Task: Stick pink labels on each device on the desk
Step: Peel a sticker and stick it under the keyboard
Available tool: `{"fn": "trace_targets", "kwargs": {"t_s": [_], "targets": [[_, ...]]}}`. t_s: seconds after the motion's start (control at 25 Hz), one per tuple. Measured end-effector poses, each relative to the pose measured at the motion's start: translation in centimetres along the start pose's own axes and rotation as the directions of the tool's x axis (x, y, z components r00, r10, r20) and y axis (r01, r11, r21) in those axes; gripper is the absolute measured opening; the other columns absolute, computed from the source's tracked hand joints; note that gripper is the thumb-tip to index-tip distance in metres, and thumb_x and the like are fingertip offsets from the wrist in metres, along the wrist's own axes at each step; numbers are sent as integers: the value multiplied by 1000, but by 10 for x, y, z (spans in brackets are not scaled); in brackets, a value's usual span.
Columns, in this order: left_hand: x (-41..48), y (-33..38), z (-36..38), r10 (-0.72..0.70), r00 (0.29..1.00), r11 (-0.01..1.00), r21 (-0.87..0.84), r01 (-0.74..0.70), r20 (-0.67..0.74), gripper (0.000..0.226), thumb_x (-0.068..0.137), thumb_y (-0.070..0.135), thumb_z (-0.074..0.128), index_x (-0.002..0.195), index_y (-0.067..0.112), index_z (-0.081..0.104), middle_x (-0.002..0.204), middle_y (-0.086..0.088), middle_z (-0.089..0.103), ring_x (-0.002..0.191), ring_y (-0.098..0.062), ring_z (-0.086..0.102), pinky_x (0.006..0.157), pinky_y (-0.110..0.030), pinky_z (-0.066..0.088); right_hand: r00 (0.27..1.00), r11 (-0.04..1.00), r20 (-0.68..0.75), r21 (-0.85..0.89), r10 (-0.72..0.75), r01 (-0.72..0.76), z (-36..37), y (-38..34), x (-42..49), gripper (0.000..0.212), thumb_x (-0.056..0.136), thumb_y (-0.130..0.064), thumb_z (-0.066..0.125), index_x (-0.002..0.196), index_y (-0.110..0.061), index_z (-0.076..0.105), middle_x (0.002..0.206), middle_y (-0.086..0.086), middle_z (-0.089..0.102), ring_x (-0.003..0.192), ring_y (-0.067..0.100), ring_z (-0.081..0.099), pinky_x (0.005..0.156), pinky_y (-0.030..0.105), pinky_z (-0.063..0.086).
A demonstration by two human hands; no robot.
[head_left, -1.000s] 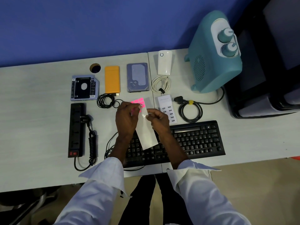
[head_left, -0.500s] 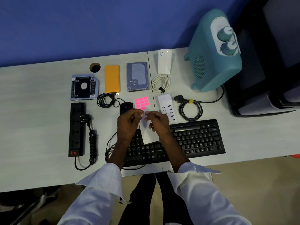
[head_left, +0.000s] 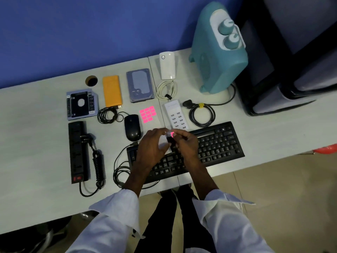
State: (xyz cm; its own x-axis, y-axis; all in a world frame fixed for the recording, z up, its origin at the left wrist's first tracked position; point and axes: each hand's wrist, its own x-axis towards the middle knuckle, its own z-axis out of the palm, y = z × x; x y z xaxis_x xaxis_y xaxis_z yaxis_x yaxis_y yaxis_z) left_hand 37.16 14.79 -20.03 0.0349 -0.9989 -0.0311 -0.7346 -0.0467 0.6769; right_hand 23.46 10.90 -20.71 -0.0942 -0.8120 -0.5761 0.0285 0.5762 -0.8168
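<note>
Office/IT workstation: pale desk [head_left: 36, 143] w/ cable hole [head_left: 91, 80] at 11 o'clock, blue partition [head_left: 91, 33] at 12, kbd [head_left: 218, 143] centre, mouse [head_left: 132, 127], hard drive [head_left: 140, 85] at 12, power strip [head_left: 77, 152] at 9, tiled floor [head_left: 273, 189] at 4.

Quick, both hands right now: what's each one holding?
Left hand: holds the label sheet by its near end.
Right hand: pinches one pink label at its fingertips.
</note>
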Motion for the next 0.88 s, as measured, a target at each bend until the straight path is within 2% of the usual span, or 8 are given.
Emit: {"fn": "trace_targets", "kwargs": {"t_s": [0.08,0.2,0.4,0.52,0.6,0.72,0.8,0.88], "targets": [[-11,8,13,91,992,974,202,-108,90,69,73,54,74,131,19,58,129,-2,59,120,-24,54,99,-41,44,997,999,-83,53,9,-4,-12,5,-5,15,86,-1,68,92,-11,78,82,7,74,61,3,62,59,18,50],[-22,13,37,51,967,907,394,-149,250,116,55,83,65,146,13,44,151,-13,40,145,-35,31,115,-51,25,987,995,-155,95,42,-27,-33,14,-13,13,84,-3,70,88,-13,78,71,4,70,53,4,56,56,19,48],[-14,20,49,-92,902,830,533,-165,422,151,39,92,64,157,10,17,159,-18,24,150,-38,15,119,-56,11,978,983,-196,183,68,-32,-61,21,-31,12,83,-5,72,94,-4,75,73,7,67,51,7,51,49,18,43],[-16,32,53,-156,882,753,632,-185,444,154,42,85,71,157,7,4,158,-21,18,147,-38,18,119,-54,11,977,975,-203,219,73,-28,-75,22,-49,11,83,-4,71,94,-2,74,78,16,68,50,9,51,46,17,43],[-15,40,58,-166,870,716,663,-218,465,151,44,77,75,157,4,5,155,-24,24,141,-39,27,117,-53,16,980,970,-192,244,57,-9,-88,27,-60,10,83,-2,71,92,1,73,80,19,70,49,10,52,46,17,42],[-5,43,52,-148,855,763,607,-221,497,150,38,71,74,156,6,8,150,-22,33,136,-38,37,115,-51,21,988,949,-145,315,44,4,-106,33,-73,10,83,-2,72,91,2,72,81,19,72,50,14,51,47,19,40],[14,45,33,-224,785,857,500,-123,577,146,43,62,78,157,15,0,153,-13,37,140,-31,37,117,-47,22,993,925,-108,379,49,-5,-118,36,-81,7,82,-3,71,88,-2,73,83,18,74,54,18,49,50,23,38],[37,50,6,-316,627,933,353,70,712,139,48,54,80,158,28,-2,154,-4,40,139,-25,40,116,-40,29,997,897,-73,441,26,9,-123,36,-87,7,82,-2,68,86,-6,72,84,15,74,56,19,49,51,25,35]]}}
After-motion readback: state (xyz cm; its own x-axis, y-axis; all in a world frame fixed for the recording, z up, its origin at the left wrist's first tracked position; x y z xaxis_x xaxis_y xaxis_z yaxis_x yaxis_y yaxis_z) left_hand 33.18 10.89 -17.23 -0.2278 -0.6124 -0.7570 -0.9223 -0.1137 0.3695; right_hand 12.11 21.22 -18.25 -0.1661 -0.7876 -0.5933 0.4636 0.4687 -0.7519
